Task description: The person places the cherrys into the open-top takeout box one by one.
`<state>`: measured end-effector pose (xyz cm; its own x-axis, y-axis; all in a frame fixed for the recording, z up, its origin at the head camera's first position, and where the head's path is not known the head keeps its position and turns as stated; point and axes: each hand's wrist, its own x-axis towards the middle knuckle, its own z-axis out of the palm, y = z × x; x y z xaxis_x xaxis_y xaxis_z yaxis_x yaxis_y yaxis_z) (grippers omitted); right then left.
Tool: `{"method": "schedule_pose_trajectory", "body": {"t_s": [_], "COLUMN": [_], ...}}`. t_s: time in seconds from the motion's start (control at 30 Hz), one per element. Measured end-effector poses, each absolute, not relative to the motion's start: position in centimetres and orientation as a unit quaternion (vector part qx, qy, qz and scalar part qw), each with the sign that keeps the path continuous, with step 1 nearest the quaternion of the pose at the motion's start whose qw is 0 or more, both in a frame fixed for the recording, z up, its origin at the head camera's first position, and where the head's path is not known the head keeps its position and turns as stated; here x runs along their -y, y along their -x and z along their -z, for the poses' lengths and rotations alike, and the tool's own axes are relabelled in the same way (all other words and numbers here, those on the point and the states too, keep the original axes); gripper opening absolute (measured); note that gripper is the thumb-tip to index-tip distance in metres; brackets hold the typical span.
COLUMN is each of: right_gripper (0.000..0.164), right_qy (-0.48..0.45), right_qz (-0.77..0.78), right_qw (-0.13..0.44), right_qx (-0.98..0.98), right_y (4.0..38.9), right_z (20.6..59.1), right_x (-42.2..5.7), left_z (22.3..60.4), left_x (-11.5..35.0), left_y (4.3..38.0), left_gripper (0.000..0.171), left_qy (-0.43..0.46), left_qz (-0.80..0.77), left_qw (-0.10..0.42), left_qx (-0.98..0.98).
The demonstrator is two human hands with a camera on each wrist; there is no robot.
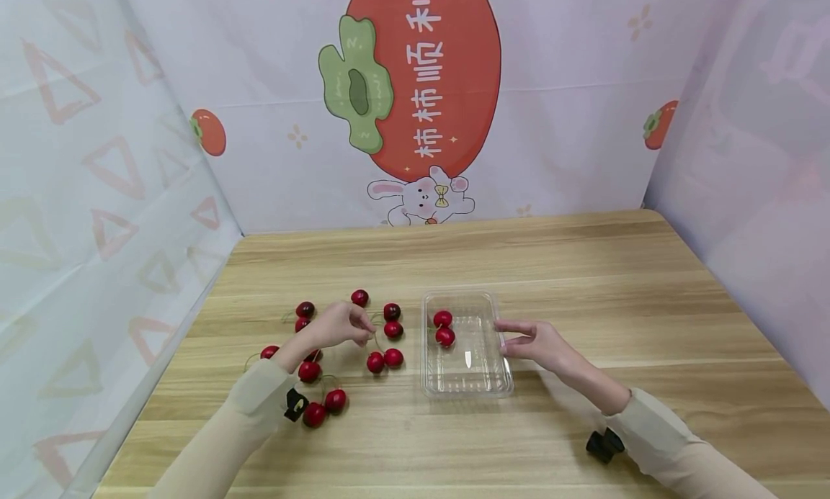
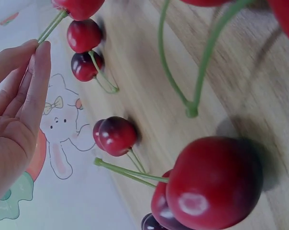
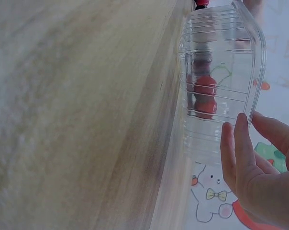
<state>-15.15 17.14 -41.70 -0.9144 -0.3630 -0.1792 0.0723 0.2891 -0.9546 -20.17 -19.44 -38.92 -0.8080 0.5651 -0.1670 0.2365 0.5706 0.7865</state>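
My left hand (image 1: 340, 325) pinches the green stem of a pair of red cherries (image 1: 376, 362) between thumb and fingertips. In the left wrist view that hand (image 2: 20, 100) grips the stem (image 2: 51, 26) at its end, one cherry (image 2: 80, 5) partly cut off by the frame. My right hand (image 1: 534, 344) is at the right rim of a clear plastic box (image 1: 467, 392); in the right wrist view its thumb and fingertips (image 3: 242, 122) hold the rim from either side. Two joined cherries (image 1: 444, 336) lie inside the box, towards its left wall.
More cherries lie on the wooden table left of the box, among them a pair (image 1: 392, 330) beyond the left hand and a pair (image 1: 335, 400) nearer me. Others sit under the left forearm, partly hidden. A printed cloth (image 1: 551, 124) hangs behind the table.
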Motion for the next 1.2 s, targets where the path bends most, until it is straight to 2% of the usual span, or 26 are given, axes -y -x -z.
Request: {"method": "schedule_pose_trajectory", "body": {"t_s": [0.5, 1.2], "right_gripper": [0.05, 0.051], "right_qy": [0.096, 0.099], "right_qz": [0.593, 0.595], "right_qw": [0.183, 0.184], "right_qx": [-0.778, -0.776], "right_y": [15.3, 15.3], "right_z": [42.0, 42.1], "right_x": [-17.2, -17.3], "left_z": [37.0, 35.9], "left_x": [19.1, 16.5], "left_y": [19.0, 17.3], "left_gripper": [0.021, 0.02], "left_qy": [-0.189, -0.156], "left_qz": [-0.468, -0.544], "left_qw": [0.161, 0.115], "left_qx": [-0.848, -0.816]}}
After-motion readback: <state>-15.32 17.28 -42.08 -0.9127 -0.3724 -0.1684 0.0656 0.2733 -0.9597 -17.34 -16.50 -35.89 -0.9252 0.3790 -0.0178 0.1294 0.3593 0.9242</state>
